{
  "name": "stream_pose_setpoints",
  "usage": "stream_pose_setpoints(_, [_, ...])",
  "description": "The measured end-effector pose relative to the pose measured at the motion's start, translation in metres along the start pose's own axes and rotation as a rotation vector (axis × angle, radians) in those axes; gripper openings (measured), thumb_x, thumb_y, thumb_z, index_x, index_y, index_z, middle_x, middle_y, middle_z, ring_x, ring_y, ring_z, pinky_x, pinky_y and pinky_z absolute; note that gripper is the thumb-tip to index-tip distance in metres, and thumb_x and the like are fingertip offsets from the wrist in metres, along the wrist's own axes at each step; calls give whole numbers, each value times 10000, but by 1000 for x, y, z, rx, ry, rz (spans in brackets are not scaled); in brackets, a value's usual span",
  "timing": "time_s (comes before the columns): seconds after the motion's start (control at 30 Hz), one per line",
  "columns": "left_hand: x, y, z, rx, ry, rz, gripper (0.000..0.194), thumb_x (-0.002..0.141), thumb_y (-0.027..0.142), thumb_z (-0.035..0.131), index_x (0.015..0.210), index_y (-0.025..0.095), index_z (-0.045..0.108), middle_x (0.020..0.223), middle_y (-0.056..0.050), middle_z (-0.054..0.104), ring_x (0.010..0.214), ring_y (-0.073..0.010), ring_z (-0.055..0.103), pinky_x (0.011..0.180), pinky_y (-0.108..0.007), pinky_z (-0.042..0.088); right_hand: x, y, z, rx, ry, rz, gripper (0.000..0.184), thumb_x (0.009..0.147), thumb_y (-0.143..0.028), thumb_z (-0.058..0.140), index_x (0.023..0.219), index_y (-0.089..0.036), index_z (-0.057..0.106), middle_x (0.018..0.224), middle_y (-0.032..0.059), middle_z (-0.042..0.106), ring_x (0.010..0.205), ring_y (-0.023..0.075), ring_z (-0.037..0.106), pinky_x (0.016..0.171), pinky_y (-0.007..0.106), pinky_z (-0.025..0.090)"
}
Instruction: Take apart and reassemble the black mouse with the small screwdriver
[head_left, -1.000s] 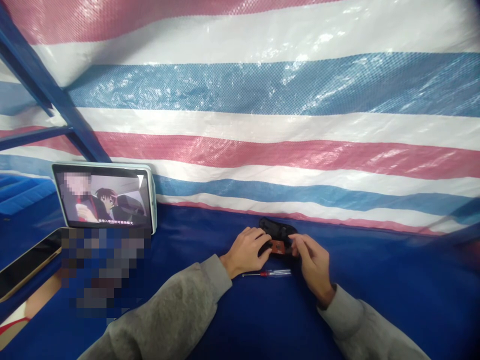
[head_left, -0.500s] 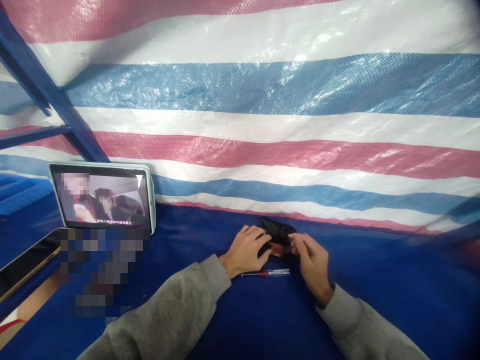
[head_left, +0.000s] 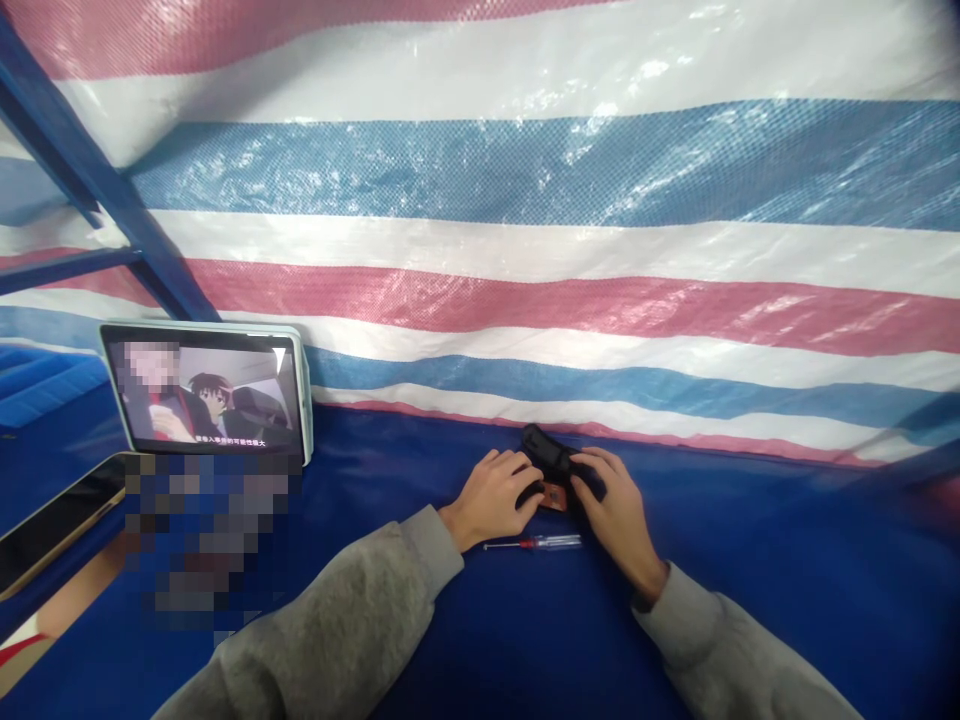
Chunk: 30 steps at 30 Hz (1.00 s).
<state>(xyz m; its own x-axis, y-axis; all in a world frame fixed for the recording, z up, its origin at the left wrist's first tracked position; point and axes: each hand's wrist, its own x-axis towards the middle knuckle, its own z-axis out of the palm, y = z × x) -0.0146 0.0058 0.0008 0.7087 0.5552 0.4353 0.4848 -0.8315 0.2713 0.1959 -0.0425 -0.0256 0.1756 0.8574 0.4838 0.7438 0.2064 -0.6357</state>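
My left hand [head_left: 495,500] is curled over a dark part beside a small orange-brown board [head_left: 554,496], thumb near the board's left edge. My right hand [head_left: 613,508] has its fingers and thumb closed on the right end of a curved black plastic shell [head_left: 547,450]. The shell lies tilted just behind the board. Both hands partly cover these pieces, so their full shape is hidden. A small screwdriver [head_left: 551,543] with a clear and red handle lies in front of the hands, its tip pointing left.
A tablet [head_left: 202,390] playing a video stands at the left, with a phone [head_left: 64,525] nearer me. Below the tablet is a blurred-out patch. The blue tabletop [head_left: 525,640] ends at a striped plastic sheet [head_left: 540,300]; a blue frame bar [head_left: 112,190] slants at upper left.
My right hand has gone from a pinch at the shell's right end to a wider grip over it. The shell has shifted slightly. My left hand stays nearly where it was.
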Motion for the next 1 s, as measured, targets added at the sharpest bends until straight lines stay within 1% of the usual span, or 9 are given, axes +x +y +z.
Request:
stream_pose_setpoints(0.17, [0,-1,2,-11,23,6,214,906,318,556,1055,189,638,1024,-62,647,907,-211,611,818,-362,444,2,5,-1,20,-32,-2,186,867,-329,581,997,-226,666,1217,102,612,1105,252,602,971,455,474])
stream_pose_setpoints(0.27, [0,-1,4,-20,28,7,219,907,327,561,1051,183,644,1035,-66,652,923,-215,615,826,-366,448,4,7,-2,58,-20,4,213,869,-393,600,976,-220,662,1215,106,640,1086,255,620,978,462,467])
stream_pose_setpoints(0.37, [0,-2,4,-22,9,3,214,905,323,580,1056,186,647,1024,-64,657,922,-216,618,830,-366,461,4,4,-4,107,45,32,269,873,-443,600,997,-210,654,1119,100,687,1032,246,639,957,445,477])
stream_pose_setpoints(0.47, [0,-3,4,-34,-6,-4,209,926,319,583,1084,194,637,1047,-59,653,940,-208,625,856,-361,483,3,-1,-6,113,113,99,304,877,-464,595,1018,-201,653,1005,78,702,905,217,649,882,405,502])
stream_pose_setpoints(0.6, [0,-3,6,-55,6,-23,239,960,329,565,1159,201,594,1115,-56,641,1025,-207,627,942,-363,493,-1,-2,-8,158,248,129,323,878,-466,594,1037,-187,634,963,72,686,841,199,633,816,381,513])
stream_pose_setpoints(0.7, [1,-2,5,-91,36,-56,288,969,346,549,1225,214,546,1159,-56,625,1040,-202,632,957,-362,508,-5,1,-7,237,317,118,318,865,-455,616,1027,-181,624,957,76,676,857,206,640,809,384,522])
stream_pose_setpoints(0.8, [1,-1,3,-139,149,-139,395,954,374,562,1311,229,474,1253,-76,587,1155,-226,590,1013,-393,488,-8,-1,-6,324,335,131,294,855,-439,638,1003,-186,619,926,66,676,835,198,648,770,362,538])
stream_pose_setpoints(0.9, [0,-2,2,-146,207,-149,612,924,419,605,1446,251,333,1413,-112,481,1304,-264,489,1070,-437,444,-7,-9,-6,408,300,175,296,847,-452,644,975,-187,615,858,52,681,760,182,649,688,327,552])
stream_pose_setpoints(1.0, [-2,-4,2,-124,183,-92,656,937,414,598,1490,281,271,1471,-116,435,1335,-269,462,1075,-446,431,-5,-17,-7,479,239,216,302,837,-476,649,930,-191,609,781,35,671,691,170,639,610,299,551])
